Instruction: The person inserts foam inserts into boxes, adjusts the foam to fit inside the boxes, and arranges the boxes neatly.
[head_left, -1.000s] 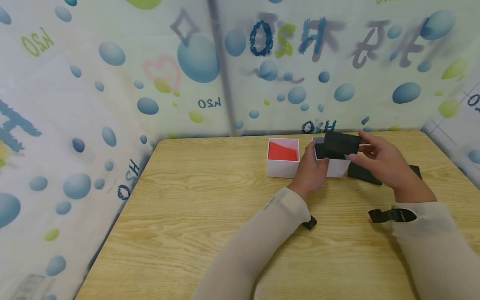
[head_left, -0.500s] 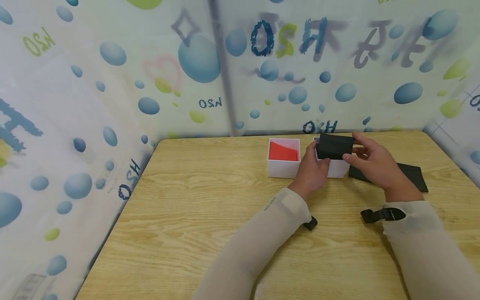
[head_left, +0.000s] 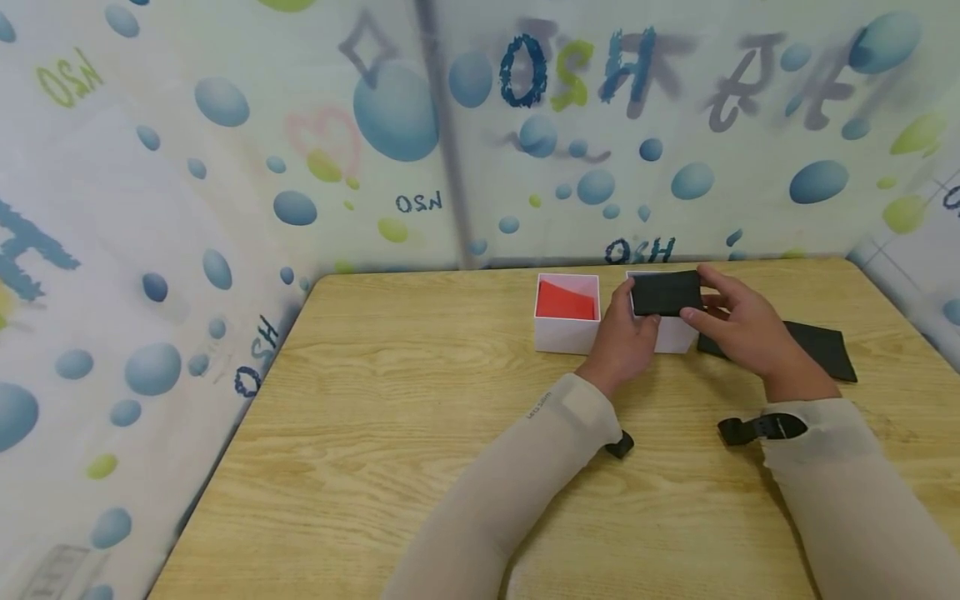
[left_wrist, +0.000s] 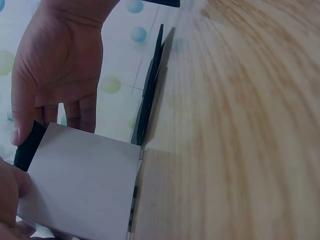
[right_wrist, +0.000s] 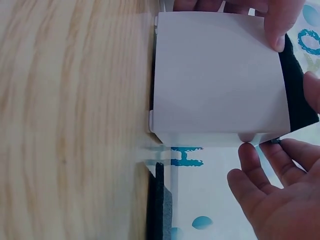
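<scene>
My left hand (head_left: 621, 346) grips the left side of a white box (head_left: 673, 337), its thumb on the front wall. A black rectangular sheet (head_left: 666, 293) lies over the box's mouth, hiding most of the inside. My right hand (head_left: 746, 325) pinches this sheet by its right end, thumb in front and fingers behind. In the right wrist view the black sheet (right_wrist: 297, 90) stands out past the rim of the box (right_wrist: 220, 75), and fingers of the right hand (right_wrist: 287, 190) touch the box's side. The left wrist view shows the box's plain wall (left_wrist: 82, 180).
Another white box (head_left: 566, 336) with a red sheet (head_left: 564, 302) inside stands left of the gripped one. Flat black sheets (head_left: 821, 350) lie on the wooden table (head_left: 420, 433) at right, partly under the right forearm. A patterned backdrop (head_left: 480, 150) rises behind the table.
My right hand has moved left and slightly down, bringing the black sheet from a raised tilt to over the box's mouth. The left hand keeps its grip on the box.
</scene>
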